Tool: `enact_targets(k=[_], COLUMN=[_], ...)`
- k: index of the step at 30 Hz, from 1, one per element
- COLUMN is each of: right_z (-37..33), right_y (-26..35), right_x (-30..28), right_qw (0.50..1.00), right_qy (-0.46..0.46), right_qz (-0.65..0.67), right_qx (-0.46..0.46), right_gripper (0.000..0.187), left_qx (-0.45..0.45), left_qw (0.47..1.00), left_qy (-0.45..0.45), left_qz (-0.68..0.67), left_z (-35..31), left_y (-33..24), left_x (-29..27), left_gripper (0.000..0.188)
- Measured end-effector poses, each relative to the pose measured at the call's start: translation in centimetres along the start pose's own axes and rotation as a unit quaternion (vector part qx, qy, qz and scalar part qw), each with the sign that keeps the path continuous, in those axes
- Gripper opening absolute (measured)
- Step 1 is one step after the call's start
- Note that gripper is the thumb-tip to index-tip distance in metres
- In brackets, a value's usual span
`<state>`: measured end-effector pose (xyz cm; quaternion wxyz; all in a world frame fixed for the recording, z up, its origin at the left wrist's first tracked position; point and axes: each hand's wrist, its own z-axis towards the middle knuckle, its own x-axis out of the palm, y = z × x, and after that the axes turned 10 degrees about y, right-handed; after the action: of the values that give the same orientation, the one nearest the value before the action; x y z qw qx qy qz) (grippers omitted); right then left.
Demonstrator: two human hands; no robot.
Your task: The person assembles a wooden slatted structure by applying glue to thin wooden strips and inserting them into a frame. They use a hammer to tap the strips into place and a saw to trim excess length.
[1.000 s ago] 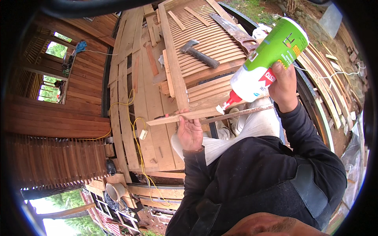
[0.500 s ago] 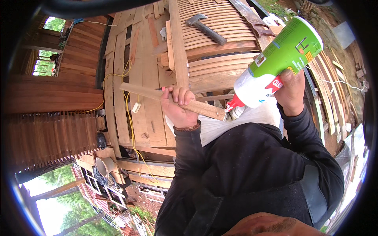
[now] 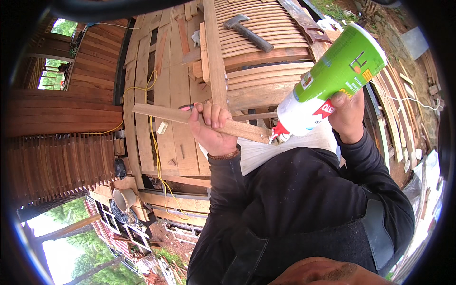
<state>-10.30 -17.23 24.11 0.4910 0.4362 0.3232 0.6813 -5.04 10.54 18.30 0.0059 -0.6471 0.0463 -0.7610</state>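
Observation:
My left hand (image 3: 213,132) is closed around a narrow wooden slat (image 3: 249,130), which slants from upper left down to the right. A thin dark stick with a reddish end (image 3: 186,107) pokes out by the same fingers; its kind is unclear. In my right hand (image 3: 349,118) is a large green and white glue bottle (image 3: 332,78), tilted with its base up to the right. Its red nozzle (image 3: 280,129) points down at the slat's right end, touching or nearly so. White glue shows at the tip. My palm side of the bottle is hidden.
Ahead, a hammer (image 3: 248,34) lies on a row of thin slats (image 3: 266,16), with a handsaw (image 3: 308,26) to its right. A long upright board (image 3: 214,57) rests on the plank platform (image 3: 178,142). A yellow cord (image 3: 156,156) crosses the planks on the left.
The glue bottle has come slightly left and down, its nozzle staying at the slat's right end. My left hand and the slat have shifted a little left.

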Motion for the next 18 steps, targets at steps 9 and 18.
enact_targets(k=[9, 18], right_z=[0.2, 0.9], right_y=[0.1, -1.7], right_x=[0.2, -1.2], right_qw=[0.999, 0.997], right_qy=[-0.025, -0.077], right_qz=[-0.02, -0.013], right_qx=[-0.012, -0.013], right_gripper=[0.054, 0.055], left_qx=[-0.006, 0.014], left_qw=[1.0, 1.0], left_qy=[0.015, 0.014], left_qz=[-0.005, -0.013], left_z=[0.0, 0.2], left_y=[-0.2, -1.6], left_x=[0.0, -1.4], left_gripper=[0.015, 0.016])
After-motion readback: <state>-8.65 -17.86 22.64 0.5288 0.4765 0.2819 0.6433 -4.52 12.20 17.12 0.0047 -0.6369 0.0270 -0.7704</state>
